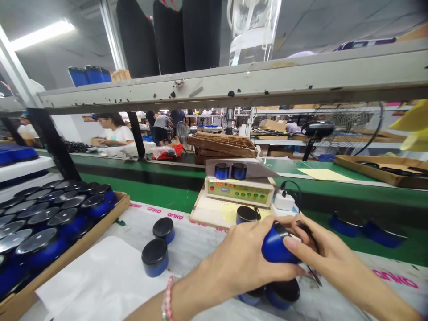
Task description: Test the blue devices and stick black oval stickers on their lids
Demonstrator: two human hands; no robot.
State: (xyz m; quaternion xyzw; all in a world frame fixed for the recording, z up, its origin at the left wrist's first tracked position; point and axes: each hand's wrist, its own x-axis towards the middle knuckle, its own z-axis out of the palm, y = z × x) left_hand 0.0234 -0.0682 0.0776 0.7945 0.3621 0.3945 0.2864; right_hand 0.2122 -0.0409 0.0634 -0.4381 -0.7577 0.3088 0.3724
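Observation:
My left hand [247, 249], with a pink bead bracelet at the wrist, is closed around a blue round case with a black rim [277, 245], held tilted above the table. My right hand [327, 254] meets it from the right, its thumb against the case. Between the right fingers is a thin dark curved part [309, 232], whose kind I cannot make out. Below the hands, more blue and black cases [282, 292] are partly covered. Another case [246, 215] stands just behind my left hand. Two cases [155, 257] stand to the left on the sheet-covered table.
A carton tray [122, 206] full of blue cases lies at left. Behind the hands, a tester box [239, 191] with lit red digits carries two cases. More cases [384, 232] sit on the green belt [160, 183]. A shelf beam [214, 87] crosses above. A person [120, 133] sits beyond.

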